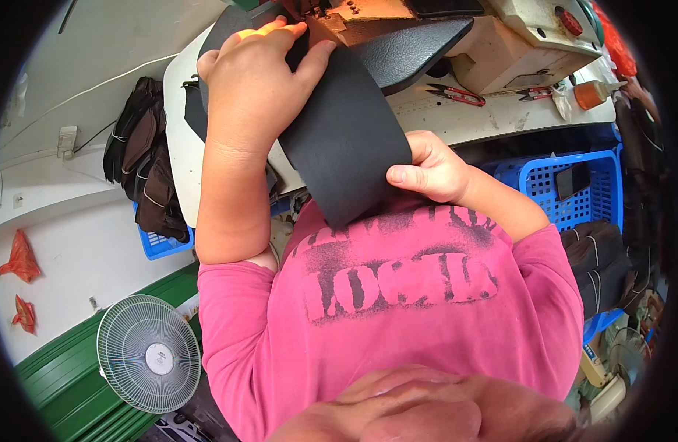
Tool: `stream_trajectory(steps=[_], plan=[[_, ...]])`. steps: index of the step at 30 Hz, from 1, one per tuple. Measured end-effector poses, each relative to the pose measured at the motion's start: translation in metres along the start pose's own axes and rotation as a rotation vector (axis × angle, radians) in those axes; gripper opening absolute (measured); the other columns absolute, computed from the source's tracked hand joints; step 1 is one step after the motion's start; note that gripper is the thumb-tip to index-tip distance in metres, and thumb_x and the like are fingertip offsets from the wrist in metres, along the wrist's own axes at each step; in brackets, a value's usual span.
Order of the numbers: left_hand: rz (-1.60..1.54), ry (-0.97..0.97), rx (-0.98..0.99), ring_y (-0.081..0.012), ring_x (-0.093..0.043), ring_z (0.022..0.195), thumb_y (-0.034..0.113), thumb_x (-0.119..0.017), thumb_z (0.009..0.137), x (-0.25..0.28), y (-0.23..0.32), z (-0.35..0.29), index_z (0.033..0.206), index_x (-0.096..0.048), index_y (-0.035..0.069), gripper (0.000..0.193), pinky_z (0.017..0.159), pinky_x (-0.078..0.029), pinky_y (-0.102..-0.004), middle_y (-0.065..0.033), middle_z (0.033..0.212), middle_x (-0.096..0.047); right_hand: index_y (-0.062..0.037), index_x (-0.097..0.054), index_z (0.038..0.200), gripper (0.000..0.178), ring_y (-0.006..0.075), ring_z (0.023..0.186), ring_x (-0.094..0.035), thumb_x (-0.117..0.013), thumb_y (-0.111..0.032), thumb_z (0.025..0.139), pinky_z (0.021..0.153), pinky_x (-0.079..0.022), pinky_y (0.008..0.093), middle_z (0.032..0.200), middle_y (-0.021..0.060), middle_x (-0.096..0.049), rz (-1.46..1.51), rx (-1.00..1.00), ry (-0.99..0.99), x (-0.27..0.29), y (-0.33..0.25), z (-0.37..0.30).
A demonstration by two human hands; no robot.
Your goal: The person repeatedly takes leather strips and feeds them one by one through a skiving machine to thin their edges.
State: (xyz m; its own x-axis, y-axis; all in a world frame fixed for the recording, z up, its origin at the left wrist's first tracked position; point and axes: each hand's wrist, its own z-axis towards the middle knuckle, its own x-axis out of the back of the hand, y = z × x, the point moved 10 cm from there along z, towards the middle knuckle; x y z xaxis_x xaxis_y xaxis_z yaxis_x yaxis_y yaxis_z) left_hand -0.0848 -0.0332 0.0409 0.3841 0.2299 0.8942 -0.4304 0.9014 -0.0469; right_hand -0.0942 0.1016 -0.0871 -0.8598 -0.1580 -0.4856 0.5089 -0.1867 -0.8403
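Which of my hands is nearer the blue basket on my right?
Right. Your right hand grips the black sheet's right edge, left of the basket and apart from it; your left hand lies on the sheet's upper left, farther away.

From my station I see a white fan before a green panel, red-handled snips on the counter, a blue basket at right.

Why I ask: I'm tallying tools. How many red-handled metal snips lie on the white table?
2: one pair of red-handled metal snips on the white table, right of picture centre; another pair farther right, nearer the squat orange bottle. More may be hidden.
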Motion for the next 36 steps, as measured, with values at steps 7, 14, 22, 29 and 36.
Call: stream_trajectory(steps=[7,14,22,29,36], plan=[[-0.059,0.020,0.006,-0.0242,-0.063,0.105,0.048,-0.066,0.080,-0.005,-0.011,-0.002,0.105,-0.075,0.018,0.040,0.091,-0.032,-0.0425,-0.0089,0.111,-0.070,0.0040,-0.064,0.115,0.026,0.0137,0.104,-0.060,-0.058,-0.013,0.097,0.093,-0.048,0.0313,0.111,0.0074,-0.068,0.011,0.005,0.047,0.009,0.001,-0.003],[-0.099,0.009,0.028,-0.0238,-0.060,0.113,0.045,-0.068,0.081,-0.006,-0.013,-0.003,0.108,-0.074,0.018,0.039,0.099,-0.027,-0.0413,-0.0104,0.116,-0.069,0.0044,-0.063,0.115,0.027,0.0132,0.102,-0.060,-0.058,-0.015,0.097,0.092,-0.048,0.0307,0.110,0.0072,-0.068,0.055,-0.005,0.053,0.015,0.003,-0.002],[-0.179,0.003,0.033,-0.0232,-0.060,0.113,0.041,-0.069,0.080,-0.004,-0.013,-0.004,0.104,-0.074,0.015,0.036,0.100,-0.027,-0.0434,-0.0096,0.117,-0.068,0.0055,-0.063,0.115,0.029,0.0137,0.101,-0.061,-0.058,-0.016,0.097,0.090,-0.049,0.0294,0.108,0.0081,-0.068,0.151,0.007,0.117,0.023,0.004,0.000],[-0.211,-0.057,0.043,-0.0240,-0.059,0.113,0.045,-0.074,0.075,0.000,-0.004,-0.009,0.100,-0.072,0.006,0.046,0.101,-0.027,-0.0475,-0.0095,0.115,-0.069,0.0027,-0.064,0.111,0.027,0.0120,0.091,-0.063,-0.056,-0.019,0.098,0.081,-0.051,0.0270,0.102,0.0072,-0.069,0.174,0.020,0.159,0.028,0.009,0.009],[-0.116,-0.182,-0.019,-0.0217,-0.063,0.103,0.046,-0.081,0.065,0.003,0.012,-0.015,0.111,-0.067,0.006,0.062,0.100,-0.032,-0.0381,-0.0092,0.120,-0.067,-0.0008,-0.067,0.108,0.027,0.0137,0.080,-0.065,-0.054,-0.023,0.100,0.073,-0.050,0.0262,0.092,0.0089,-0.071,0.069,0.023,0.120,0.024,-0.002,0.024]])
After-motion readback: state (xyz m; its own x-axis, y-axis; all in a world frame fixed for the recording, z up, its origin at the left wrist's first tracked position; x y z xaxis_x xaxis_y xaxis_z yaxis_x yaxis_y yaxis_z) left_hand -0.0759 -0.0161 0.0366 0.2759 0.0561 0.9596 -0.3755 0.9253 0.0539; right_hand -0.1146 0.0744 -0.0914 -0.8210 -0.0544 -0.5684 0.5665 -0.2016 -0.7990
